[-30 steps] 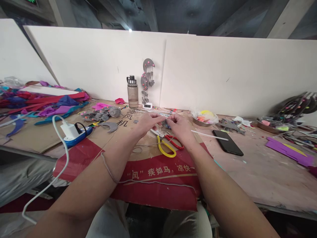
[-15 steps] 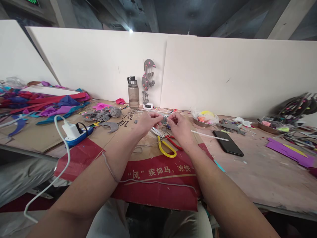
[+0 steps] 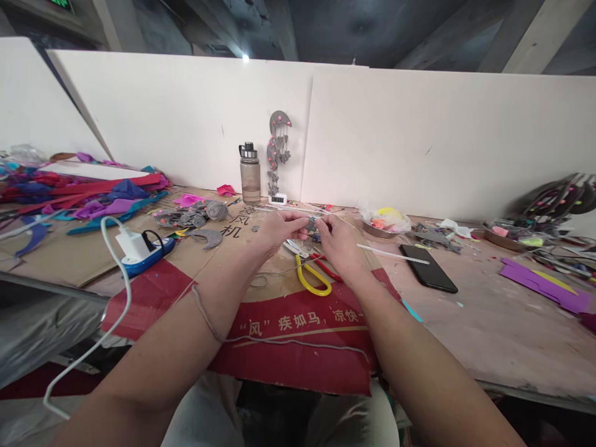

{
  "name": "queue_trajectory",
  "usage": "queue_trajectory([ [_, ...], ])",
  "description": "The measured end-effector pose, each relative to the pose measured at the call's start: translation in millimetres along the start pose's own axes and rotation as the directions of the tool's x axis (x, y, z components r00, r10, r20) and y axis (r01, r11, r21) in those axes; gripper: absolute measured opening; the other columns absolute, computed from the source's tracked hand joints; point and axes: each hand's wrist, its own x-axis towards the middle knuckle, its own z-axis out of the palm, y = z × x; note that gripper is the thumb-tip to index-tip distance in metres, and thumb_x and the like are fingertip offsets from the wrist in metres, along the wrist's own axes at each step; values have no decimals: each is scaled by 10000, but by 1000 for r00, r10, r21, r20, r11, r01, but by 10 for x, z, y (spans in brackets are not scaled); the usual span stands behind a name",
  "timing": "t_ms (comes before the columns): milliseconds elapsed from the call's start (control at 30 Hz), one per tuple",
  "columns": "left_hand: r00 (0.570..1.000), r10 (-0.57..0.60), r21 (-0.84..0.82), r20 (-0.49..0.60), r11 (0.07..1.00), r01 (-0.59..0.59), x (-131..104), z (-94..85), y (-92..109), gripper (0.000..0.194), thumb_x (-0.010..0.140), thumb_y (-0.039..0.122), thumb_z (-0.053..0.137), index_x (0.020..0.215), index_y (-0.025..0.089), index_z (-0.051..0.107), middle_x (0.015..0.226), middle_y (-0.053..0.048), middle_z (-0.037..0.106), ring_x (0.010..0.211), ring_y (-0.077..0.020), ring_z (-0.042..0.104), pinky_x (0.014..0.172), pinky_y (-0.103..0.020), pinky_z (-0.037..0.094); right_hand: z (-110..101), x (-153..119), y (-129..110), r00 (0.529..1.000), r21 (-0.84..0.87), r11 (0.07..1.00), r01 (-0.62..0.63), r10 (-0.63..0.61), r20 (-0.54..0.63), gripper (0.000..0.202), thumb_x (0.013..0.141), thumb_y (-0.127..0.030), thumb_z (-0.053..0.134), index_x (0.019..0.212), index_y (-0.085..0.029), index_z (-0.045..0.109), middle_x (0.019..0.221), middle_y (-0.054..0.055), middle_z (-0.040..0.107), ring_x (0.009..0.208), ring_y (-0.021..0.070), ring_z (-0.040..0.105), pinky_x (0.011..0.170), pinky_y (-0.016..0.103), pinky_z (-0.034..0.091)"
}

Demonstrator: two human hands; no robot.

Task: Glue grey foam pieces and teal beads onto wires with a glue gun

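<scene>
My left hand point(image 3: 282, 231) and my right hand point(image 3: 336, 241) meet above the cardboard, each with thumb and fingers pinched on a small grey felt piece point(image 3: 311, 225). Its shape is mostly covered by the fingertips. Just below them lie scissors point(image 3: 313, 287) with one yellow and one red handle, their blades apart. Grey yarn point(image 3: 293, 341) loops over my left forearm and trails across the red part of the cardboard point(image 3: 298, 366). A clear glue stick point(image 3: 393, 253) extends to the right from behind my right wrist.
A black phone point(image 3: 429, 268) lies at right, with a bowl of scraps point(image 3: 384, 225) behind it. A water bottle point(image 3: 250, 174) stands by the white partition point(image 3: 186, 118) near a hanging moon ornament point(image 3: 280, 121). A yarn ball point(image 3: 216, 210) and a blue power strip point(image 3: 148, 259) are at left.
My right hand's fingers have shifted slightly down and closer around the small felt piece. The scissors, yarn and other things lie as before.
</scene>
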Motion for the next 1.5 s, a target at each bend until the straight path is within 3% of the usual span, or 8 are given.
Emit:
queue_trajectory([
  [433, 993, -42, -98, 114, 994, 53, 22, -57, 7, 227, 679, 293, 776, 758, 97, 692, 664, -22, 636, 585, -74, 574, 652, -247, 519, -6, 13, -14, 999, 65, 998, -14, 17, -51, 166, 838, -295, 514, 704, -207, 473, 648, -27, 511, 604, 127, 429, 615, 265, 319],
  [667, 994, 65, 75, 90, 995, -72, 31, -30, -53, 180, 732, 314, 697, 742, 134, 687, 635, -19, 630, 534, -84, 546, 579, -236, 473, -7, 6, -59, 995, 54, 996, -64, 68, -71, 172, 809, -295, 552, 679, -206, 483, 628, -31, 504, 587, 122, 420, 606, 265, 322],
  [800, 991, 127, 195, 49, 972, -135, 40, -19, -70, 118, 726, 260, 653, 695, 147, 662, 614, -6, 615, 500, -82, 525, 531, -219, 434, 1, -18, -96, 995, -50, 999, 12, -17, -103, 157, 808, -265, 552, 690, -210, 464, 666, -12, 515, 624, 132, 433, 630, 271, 330],
  [1000, 982, 188, 344, -6, 923, -175, 10, -7, -47, 60, 697, 212, 643, 691, 156, 665, 587, 3, 618, 517, -92, 534, 548, -212, 426, 37, -27, -36, 995, -49, 998, 27, -32, -95, 99, 830, -289, 544, 878, -203, 529, 686, -21, 499, 631, 138, 446, 627, 266, 329],
  [1267, 951, 186, 177, -249, 974, -144, 149, -210, -121, 173, 693, 300, 678, 724, 131, 672, 609, -2, 617, 529, -93, 559, 580, -248, 503, 30, -33, 39, 987, 139, 990, 6, -28, 156, 214, 884, -326, 439, 814, -202, 598, 697, -21, 571, 671, 138, 506, 651, 254, 381],
  [1400, 919, 194, 101, -343, 980, -170, 211, -347, -99, 181, 669, 270, 692, 753, 111, 672, 640, -3, 626, 532, -84, 562, 605, -266, 527, 15, -53, 18, 890, 145, 988, 53, -112, 442, 243, 866, -342, 471, 794, -214, 664, 728, -18, 639, 683, 146, 541, 642, 255, 403],
  [1433, 914, 190, 68, -360, 982, -177, 215, -367, -84, 182, 668, 268, 696, 753, 109, 667, 636, 0, 624, 528, -79, 559, 607, -263, 526, -9, -38, 49, 877, 126, 991, 41, -96, 471, 250, 859, -352, 482, 757, -214, 664, 700, -20, 637, 657, 145, 539, 625, 255, 400],
  [1500, 906, 171, 0, -388, 983, -186, 215, -392, -51, 184, 668, 269, 705, 741, 109, 652, 625, 6, 618, 525, -73, 558, 610, -256, 523, -81, 20, 180, 925, 63, 998, -22, -4, 380, 267, 850, -348, 486, 680, -211, 640, 618, -17, 609, 585, 141, 520, 585, 256, 386],
])
